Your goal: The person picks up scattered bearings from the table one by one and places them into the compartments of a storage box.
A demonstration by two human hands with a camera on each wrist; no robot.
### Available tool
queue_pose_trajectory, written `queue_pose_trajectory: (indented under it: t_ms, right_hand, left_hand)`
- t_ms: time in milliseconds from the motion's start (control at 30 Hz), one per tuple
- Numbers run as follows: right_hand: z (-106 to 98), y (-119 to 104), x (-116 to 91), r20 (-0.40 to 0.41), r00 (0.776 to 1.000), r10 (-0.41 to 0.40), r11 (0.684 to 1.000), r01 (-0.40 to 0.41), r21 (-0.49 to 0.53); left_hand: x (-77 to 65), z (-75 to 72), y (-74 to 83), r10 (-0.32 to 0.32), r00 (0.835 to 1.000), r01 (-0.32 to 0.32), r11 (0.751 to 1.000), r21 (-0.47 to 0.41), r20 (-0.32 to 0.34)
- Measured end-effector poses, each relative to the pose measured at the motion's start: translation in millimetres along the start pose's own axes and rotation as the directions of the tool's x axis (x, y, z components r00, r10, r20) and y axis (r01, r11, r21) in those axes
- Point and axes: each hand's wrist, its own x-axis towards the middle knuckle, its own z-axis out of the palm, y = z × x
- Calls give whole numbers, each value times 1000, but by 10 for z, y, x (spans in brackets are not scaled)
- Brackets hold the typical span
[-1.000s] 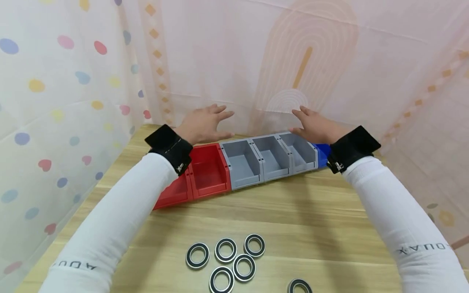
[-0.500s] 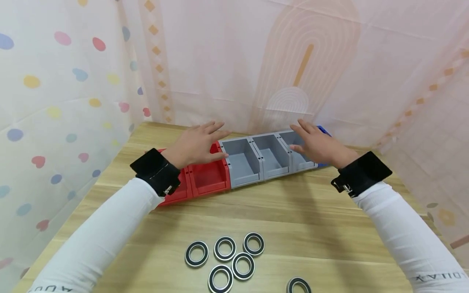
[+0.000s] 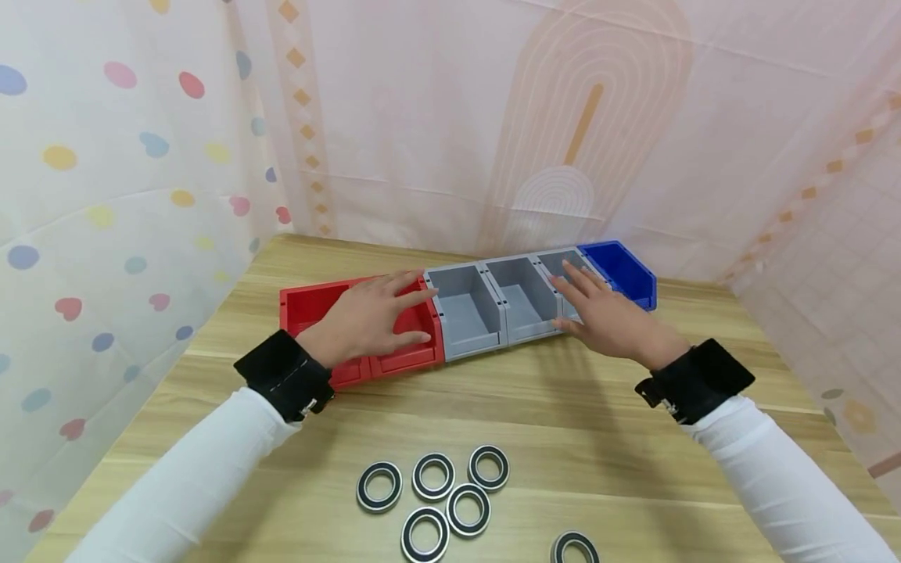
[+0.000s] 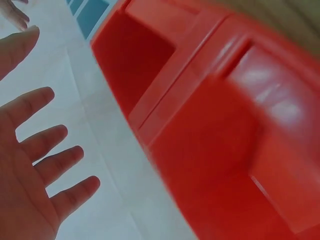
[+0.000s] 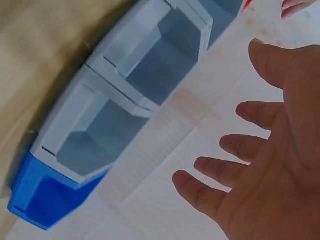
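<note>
My left hand (image 3: 369,317) hovers over the red bins (image 3: 408,361) with fingers spread and nothing in it; the left wrist view shows its bare palm beside the red bins (image 4: 200,135). Over the right-hand grey bin (image 3: 563,262) is my right hand (image 3: 605,317), also spread and holding nothing. Two more grey bins (image 3: 461,313) stand between the hands, joined in one row with the red ones. At the row's right end sits a blue bin (image 3: 622,275). All the bin insides that show are bare.
Several black-and-silver ring bearings (image 3: 379,487) lie grouped on the wooden table (image 3: 535,438) in front of the bins. A single bearing (image 3: 575,547) lies apart at the lower right. A patterned curtain (image 3: 422,117) hangs behind the table.
Both hands have come down and back toward the person, from beyond the bins to over them. The blue bin, earlier mostly covered by the right hand, now shows. Bins and bearings stay in place.
</note>
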Motion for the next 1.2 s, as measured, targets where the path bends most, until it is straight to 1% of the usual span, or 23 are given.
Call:
queue_pose_trajectory:
  t_ms: [100,233,333,533,600,700,800,867,933,1067,1133,1200]
  right_hand:
    - [82,-24,-63,-4,1000,-18,999,19,30]
    - [169,-52,-139,5,1000,-17,998,17,58]
    - [242,-79,-186,-1,1000,-22,998,22,60]
    - [448,-123,-296,-23,998,-60,997,61,55]
    - [511,-133,-336,-28,997,-72,996,73,47]
    - [576,-141,-372,-43,995,-93,995,94,41]
    - [591,-161,-384,-69,992,-103,994,106,37]
    - [589,-187,-386,-82,992,-100,993,104,51]
    - [599,-219,-387,-76,993,-92,992,98,75]
    - [667,-292,-401,-36,995,-91,990,95,108]
    - [716,-326,-406,-29,994,-109,988,111,103]
    - [760,-358,-406,-35,991,-126,987,129,98]
  left_hand:
    - [-72,64,23,6,1000,-6,1000,-9,0]
    - [-150,128,57,13,1000,-13,1000,-10,-6]
    - [-198,175,74,14,1000,-14,1000,8,-14]
    - [-317,300,85,24,1000,-23,997,67,-11]
    - [-360,336,79,14,1000,-13,997,72,-11]
    - [-415,370,64,-20,1000,21,998,55,-11]
    - [-443,402,41,-47,999,48,998,39,-16]
    - [-448,425,24,-53,998,54,998,39,-23]
    - [-450,442,9,-56,998,57,997,49,-29]
    - [-446,461,-14,-68,997,70,996,57,-34]
    - [-447,466,-23,-90,995,92,994,51,-40]
    - [-451,469,-32,-130,990,133,990,50,-49]
